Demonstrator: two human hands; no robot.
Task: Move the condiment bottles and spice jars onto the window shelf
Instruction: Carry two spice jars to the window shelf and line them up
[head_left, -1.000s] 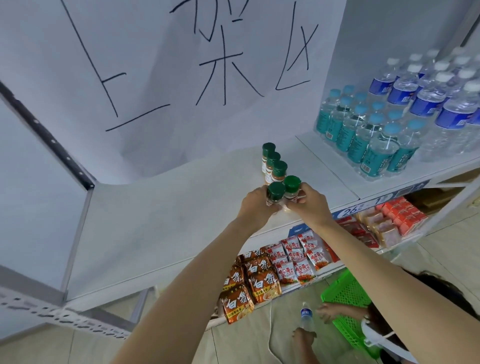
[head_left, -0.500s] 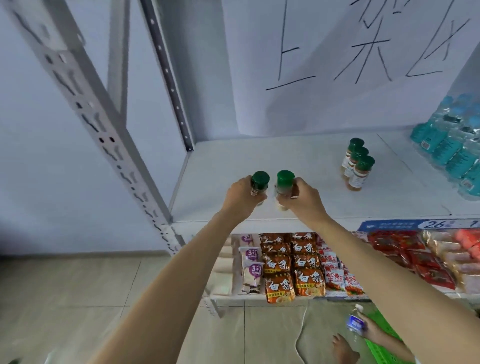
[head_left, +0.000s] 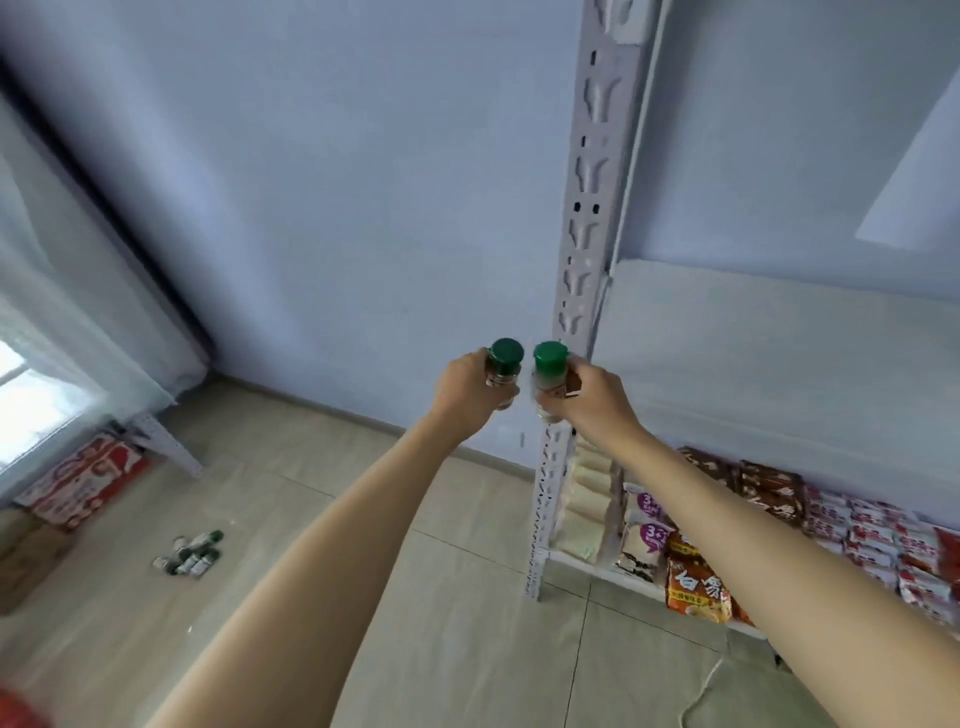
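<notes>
We see two bare forearms reaching into view from the bottom edge, one from the lower left and one from the lower right. No sleeve covers either arm as far as the frame shows them. Both wrists are bare, and no ring shows on the fingers we can see. Each arm is slender and narrows toward the wrist. The left hand (head_left: 467, 391) and the right hand (head_left: 592, 397) are gloveless. Nothing else of our body shows; shoulders, torso and clothing lie outside the frame.
</notes>
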